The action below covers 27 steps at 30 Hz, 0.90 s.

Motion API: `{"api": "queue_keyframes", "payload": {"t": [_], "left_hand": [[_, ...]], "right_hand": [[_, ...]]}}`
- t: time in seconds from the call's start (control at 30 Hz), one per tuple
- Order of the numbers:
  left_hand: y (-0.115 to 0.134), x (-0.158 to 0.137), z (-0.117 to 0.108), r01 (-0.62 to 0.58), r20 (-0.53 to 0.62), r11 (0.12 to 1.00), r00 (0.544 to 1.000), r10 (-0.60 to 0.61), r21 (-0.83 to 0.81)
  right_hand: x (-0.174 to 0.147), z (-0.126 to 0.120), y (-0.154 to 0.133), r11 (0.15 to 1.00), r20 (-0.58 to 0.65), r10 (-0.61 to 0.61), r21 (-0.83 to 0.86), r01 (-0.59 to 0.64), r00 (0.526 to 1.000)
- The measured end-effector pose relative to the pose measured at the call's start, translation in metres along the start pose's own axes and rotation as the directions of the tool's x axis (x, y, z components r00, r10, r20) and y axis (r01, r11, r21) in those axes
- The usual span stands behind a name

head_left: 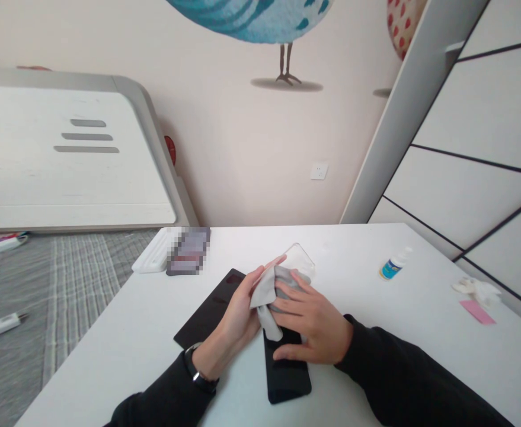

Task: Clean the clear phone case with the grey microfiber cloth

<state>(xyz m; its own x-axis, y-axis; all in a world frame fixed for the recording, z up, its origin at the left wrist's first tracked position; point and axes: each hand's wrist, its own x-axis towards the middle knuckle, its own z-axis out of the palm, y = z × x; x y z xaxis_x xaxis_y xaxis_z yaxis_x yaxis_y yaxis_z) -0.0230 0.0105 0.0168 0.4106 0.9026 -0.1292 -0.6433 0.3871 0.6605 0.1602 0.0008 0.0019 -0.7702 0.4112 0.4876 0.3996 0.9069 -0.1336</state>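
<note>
Phone (287,370) flat on white table (153,332), near front edge, top end under hands. Right hand (313,323) presses grey cloth (271,290) onto phone; left hand (237,314) pinches cloth edge. Clear case (302,258) just behind. Phone likely stiff, slick, glass fragile: grip by side edges. Cloth soft, light.
</note>
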Motion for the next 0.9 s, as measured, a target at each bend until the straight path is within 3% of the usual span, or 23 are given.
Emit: {"api": "queue_keyframes", "payload": {"t": [0.07,0.17,0.23,0.27,0.33,0.43,0.53,0.6,0.77,0.83,0.9], "left_hand": [[0.000,0.000,0.000,0.002,0.007,1.000,1.000,-0.002,0.013],[0.003,0.000,0.003,0.017,0.027,1.000,0.999,-0.018,0.024],[0.005,-0.001,0.004,0.029,0.036,0.999,0.999,-0.030,0.020],[0.006,-0.001,0.004,0.031,0.040,0.999,0.999,-0.032,0.018],[0.005,-0.001,0.004,0.024,0.040,1.000,0.999,-0.025,0.017],[0.000,-0.001,0.001,0.001,0.005,1.000,1.000,-0.001,0.015],[-0.003,0.001,-0.001,-0.007,-0.031,1.000,0.999,0.007,0.007],[-0.002,0.001,0.000,-0.012,-0.033,1.000,0.999,0.012,0.004],[0.004,0.001,0.004,-0.005,0.014,1.000,1.000,0.005,0.022],[0.003,0.001,0.004,-0.013,0.016,1.000,1.000,0.013,0.026],[0.000,0.000,0.002,-0.031,-0.009,0.999,0.999,0.031,0.021]], "right_hand": [[0.000,-0.003,0.001,0.999,-0.101,0.041,-0.010,-0.043,0.994],[-0.003,-0.008,0.010,0.963,-0.279,0.223,-0.088,-0.256,0.934],[-0.005,-0.009,0.017,0.914,-0.323,0.318,-0.144,-0.379,0.891],[-0.006,-0.008,0.019,0.901,-0.300,0.337,-0.171,-0.398,0.892],[-0.006,-0.005,0.019,0.914,-0.191,0.322,-0.193,-0.357,0.927],[-0.004,-0.001,0.012,0.971,0.007,0.202,-0.133,-0.199,0.979],[-0.001,-0.001,0.005,0.998,0.137,0.049,-0.048,-0.043,0.989],[-0.001,-0.003,0.005,0.996,0.133,0.068,-0.066,-0.059,0.989],[-0.007,-0.002,0.019,0.897,-0.104,0.365,-0.228,-0.379,0.925],[-0.007,0.001,0.019,0.908,-0.090,0.346,-0.220,-0.358,0.934],[-0.005,0.002,0.013,0.957,0.004,0.246,-0.162,-0.242,0.969]]}}
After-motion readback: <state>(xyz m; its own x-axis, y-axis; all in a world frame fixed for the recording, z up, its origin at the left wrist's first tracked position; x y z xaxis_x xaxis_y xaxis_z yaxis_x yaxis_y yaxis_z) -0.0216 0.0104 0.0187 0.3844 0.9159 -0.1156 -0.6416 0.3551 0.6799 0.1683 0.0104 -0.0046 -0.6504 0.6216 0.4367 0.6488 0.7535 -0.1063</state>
